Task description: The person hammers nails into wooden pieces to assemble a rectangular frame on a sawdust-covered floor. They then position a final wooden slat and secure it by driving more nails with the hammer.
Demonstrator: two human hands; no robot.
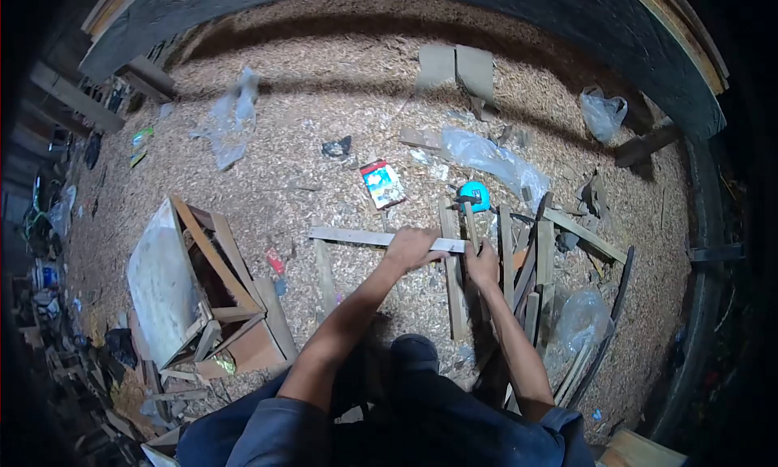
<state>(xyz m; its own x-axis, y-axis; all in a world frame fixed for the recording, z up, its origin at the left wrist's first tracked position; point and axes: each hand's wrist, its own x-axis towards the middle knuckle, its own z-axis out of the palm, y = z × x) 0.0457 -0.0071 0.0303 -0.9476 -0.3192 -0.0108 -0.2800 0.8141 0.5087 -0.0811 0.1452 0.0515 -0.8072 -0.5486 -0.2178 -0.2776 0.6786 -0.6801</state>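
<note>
A pale, narrow wooden strip [348, 236] lies crosswise in front of me. My left hand [412, 248] is closed over it right of its middle. At its right end, my right hand [483, 266] is closed where the strip meets a thin slat [470, 220] pointing away from me. The fingers hide exactly how the two pieces touch. Beside my right hand, a longer wooden batten [455, 305] runs toward me, and another slat [506, 256] lies to its right. A turquoise tape measure [474, 196] sits just beyond the thin slat's far end.
A wooden frame with a whitish panel [162, 281] stands at left. Several wood pieces [545, 256] are piled at right beside a plastic bag [585, 317]. A red-and-blue packet [382, 183] lies ahead on the shavings-covered ground [292, 159]. A dark beam [527, 5] spans the far side.
</note>
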